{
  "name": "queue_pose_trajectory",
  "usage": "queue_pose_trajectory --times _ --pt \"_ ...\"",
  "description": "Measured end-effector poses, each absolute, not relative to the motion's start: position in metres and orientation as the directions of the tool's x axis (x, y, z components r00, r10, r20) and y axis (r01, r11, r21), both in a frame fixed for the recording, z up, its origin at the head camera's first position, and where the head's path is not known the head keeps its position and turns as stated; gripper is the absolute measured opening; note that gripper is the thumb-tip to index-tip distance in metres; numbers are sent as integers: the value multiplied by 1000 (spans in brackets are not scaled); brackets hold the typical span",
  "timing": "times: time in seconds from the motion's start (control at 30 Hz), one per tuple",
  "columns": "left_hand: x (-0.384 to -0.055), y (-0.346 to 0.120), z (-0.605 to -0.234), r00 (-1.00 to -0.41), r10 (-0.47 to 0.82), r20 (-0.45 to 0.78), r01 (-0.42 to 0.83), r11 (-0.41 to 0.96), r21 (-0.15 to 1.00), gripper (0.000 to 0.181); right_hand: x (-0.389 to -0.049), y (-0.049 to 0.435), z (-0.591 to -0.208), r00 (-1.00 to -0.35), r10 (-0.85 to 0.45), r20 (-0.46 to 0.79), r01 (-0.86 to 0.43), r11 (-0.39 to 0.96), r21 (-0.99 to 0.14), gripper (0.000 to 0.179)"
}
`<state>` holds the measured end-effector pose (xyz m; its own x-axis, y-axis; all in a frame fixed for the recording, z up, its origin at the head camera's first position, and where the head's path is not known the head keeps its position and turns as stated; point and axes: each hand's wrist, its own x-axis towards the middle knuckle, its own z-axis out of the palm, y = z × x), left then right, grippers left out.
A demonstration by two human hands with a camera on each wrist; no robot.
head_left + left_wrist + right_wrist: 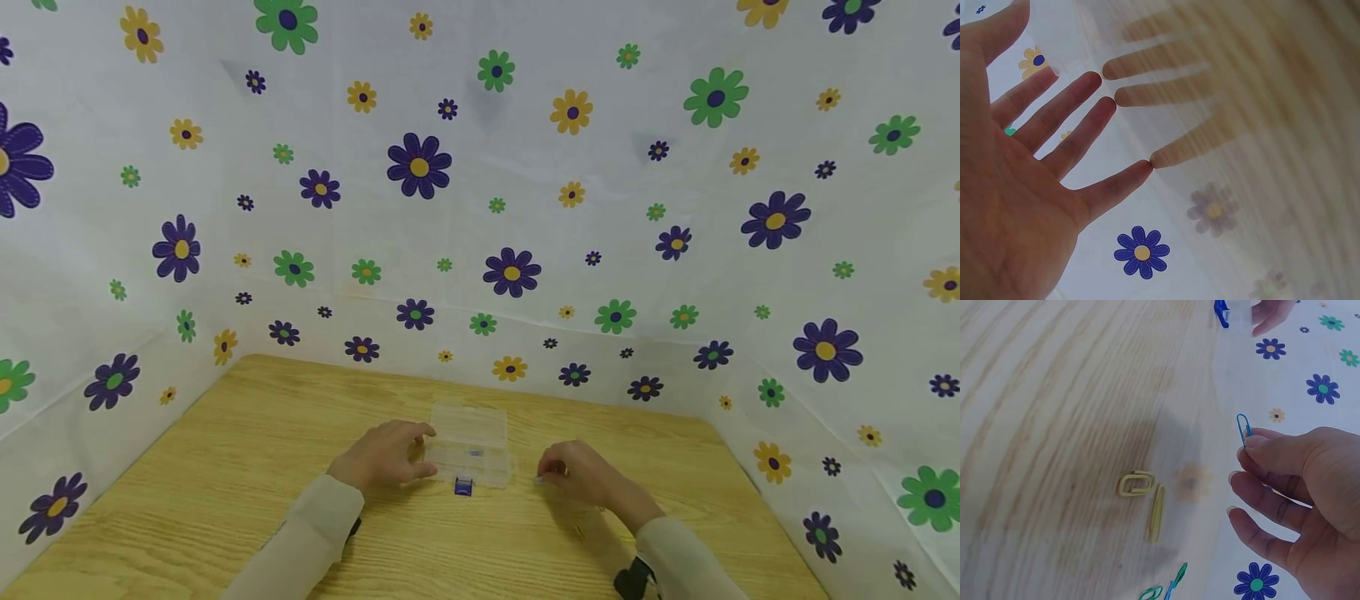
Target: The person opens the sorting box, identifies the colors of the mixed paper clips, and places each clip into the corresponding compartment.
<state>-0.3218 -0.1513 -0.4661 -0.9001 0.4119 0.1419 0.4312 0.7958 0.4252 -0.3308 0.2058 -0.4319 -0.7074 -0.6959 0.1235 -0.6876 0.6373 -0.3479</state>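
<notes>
My right hand (581,471) pinches a blue paper clip (1242,428) between thumb and forefinger, above the table to the right of a clear plastic compartment box (495,479). The box stands with its transparent lid (468,419) raised at the back and a dark blue latch (464,487) at its front. A small bluish item (476,453) lies in one compartment. At the box's left side is my left hand (382,454), its fingers spread and holding nothing. In the left wrist view its fingertips (1107,105) meet their reflections on the glossy tabletop.
Two yellow paper clips, one squarish (1137,484) and one long (1156,514), lie on the wooden table (247,450) below my right hand. Green clips (1180,574) and a blue one (1169,590) are nearby. A flower-printed sheet (450,225) encloses the table's back and sides.
</notes>
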Motion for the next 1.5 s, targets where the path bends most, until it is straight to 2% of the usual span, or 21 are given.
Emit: queue_pose_trajectory --times 0.57,0.93,1.27,1.5 --pt "-322 -153 -465 -891 427 155 450 779 437 58 -340 186 -422 -649 -749 134 -751 602 -271 7" --pt "-324 -152 -467 -895 423 145 440 776 451 57 -344 177 -415 -644 -755 125 -754 599 -268 7" --pt "-323 -151 -468 -903 409 129 422 791 443 58 -352 163 -411 -671 -738 77 -726 633 -268 8" --pt "-322 -151 -467 -900 414 133 428 789 440 58 -358 151 -407 -648 -758 74 -751 620 -228 7"
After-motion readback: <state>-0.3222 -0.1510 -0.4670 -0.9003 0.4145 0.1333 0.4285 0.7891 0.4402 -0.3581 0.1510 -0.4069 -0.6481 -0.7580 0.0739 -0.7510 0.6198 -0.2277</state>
